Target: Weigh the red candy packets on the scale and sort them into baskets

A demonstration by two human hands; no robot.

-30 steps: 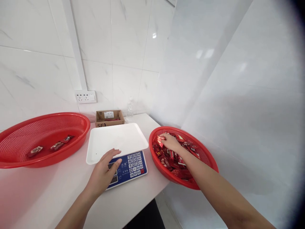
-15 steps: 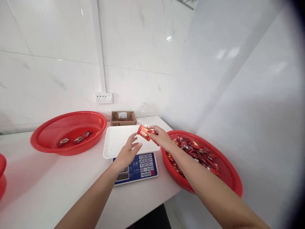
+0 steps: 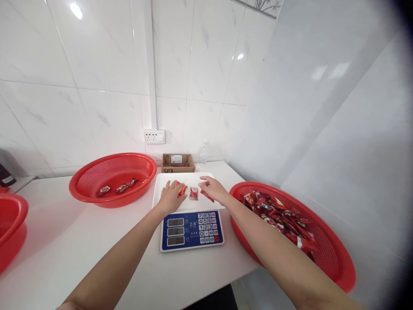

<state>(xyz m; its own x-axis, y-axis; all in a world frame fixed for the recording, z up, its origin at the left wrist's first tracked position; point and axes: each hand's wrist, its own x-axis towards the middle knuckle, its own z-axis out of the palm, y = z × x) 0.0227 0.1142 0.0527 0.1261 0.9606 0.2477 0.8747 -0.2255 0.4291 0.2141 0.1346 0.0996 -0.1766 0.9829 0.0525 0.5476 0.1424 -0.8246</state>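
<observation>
At 12 o'clock on tray [image 3: 196, 206] | packets [image 3: 193, 194] newly arrived, loading scale [image 3: 192, 230] | left hand [image 3: 170, 198], right hand [image 3: 214, 190] half-open, grips unclear

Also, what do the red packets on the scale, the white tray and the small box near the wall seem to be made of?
Red packets: thin, glossy plastic or foil, judging by their shine. White tray: probably smooth plastic, from its rounded corners, though coated metal is possible. Small box: matte cardboard, it seems, from the plain brown, printed front.
</observation>
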